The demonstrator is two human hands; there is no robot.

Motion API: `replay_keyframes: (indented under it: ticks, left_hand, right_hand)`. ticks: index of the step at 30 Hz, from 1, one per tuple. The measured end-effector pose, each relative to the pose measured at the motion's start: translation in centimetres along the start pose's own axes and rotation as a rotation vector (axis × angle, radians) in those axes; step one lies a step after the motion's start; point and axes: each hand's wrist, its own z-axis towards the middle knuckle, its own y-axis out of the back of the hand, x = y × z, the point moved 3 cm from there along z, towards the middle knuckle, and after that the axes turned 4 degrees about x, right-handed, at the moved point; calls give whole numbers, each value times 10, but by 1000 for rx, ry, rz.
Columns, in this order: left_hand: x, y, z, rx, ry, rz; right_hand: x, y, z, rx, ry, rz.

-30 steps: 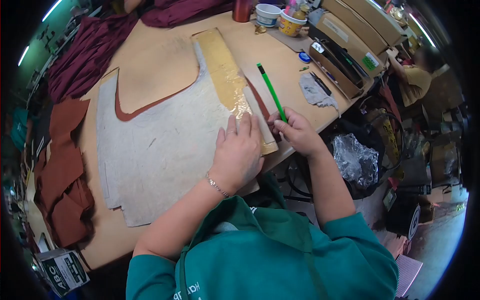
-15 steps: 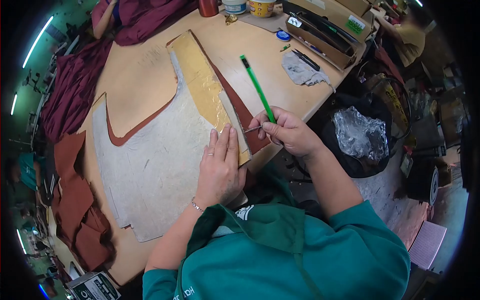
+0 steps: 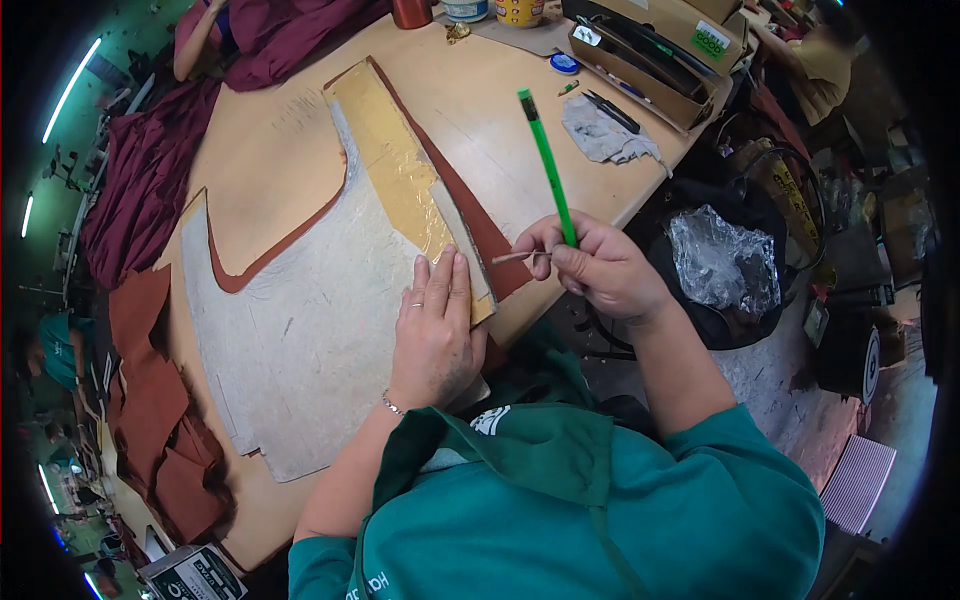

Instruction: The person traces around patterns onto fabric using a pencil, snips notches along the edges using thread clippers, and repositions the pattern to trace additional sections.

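Note:
My left hand point(image 3: 440, 330) lies flat on a large grey pattern template point(image 3: 300, 350), its fingers stretched towards a yellow taped strip point(image 3: 400, 165) along the template's right side. Reddish-brown material point(image 3: 480, 225) shows from under the template at its right edge and along the inner curve. Just right of that edge, my right hand point(image 3: 605, 265) is closed around a green pencil point(image 3: 547, 165), which points up with its dark end on top. A thin brownish piece point(image 3: 510, 257) also sticks out leftward from those fingers, apart from the template; its kind is unclear.
Crumpled reddish-brown pieces point(image 3: 170, 400) lie along the table's left edge. A grey rag point(image 3: 605, 130) with dark pens, a blue round lid point(image 3: 564, 64) and an open cardboard box point(image 3: 640, 70) are at the far right. Maroon cloth point(image 3: 290, 40) and another person's arm point(image 3: 200, 40) are beyond.
My right hand has shifted a little right, away from the template edge, and the pencil leans less. The thin piece now shows more plainly. My left hand stays on the template.

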Motion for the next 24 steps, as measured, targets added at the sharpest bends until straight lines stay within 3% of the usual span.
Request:
replay_keyframes:
  ticks: [3,11,15,19,22,24]
  left_hand:
    - [2,-3,0,12,8,14]
    - [-7,3,3,147,29,-160]
    - [3,6,8,41,143,-856]
    - [0,12,18,-14,283,-1202]
    - [4,4,14,-6,273,-1072]
    - [5,-2,12,-29,309,-1144]
  right_hand:
    - [6,-3,2,-36,76,-61]
    - [-15,3,8,-132,-58,-29]
    - [-15,-4,9,-124,-104,-51]
    - [-18,-14,11,-75,-154,-112]
    - [-24,-15,11,-35,-160,-107]
    - [-21,-22,11,-33,-143,-68]
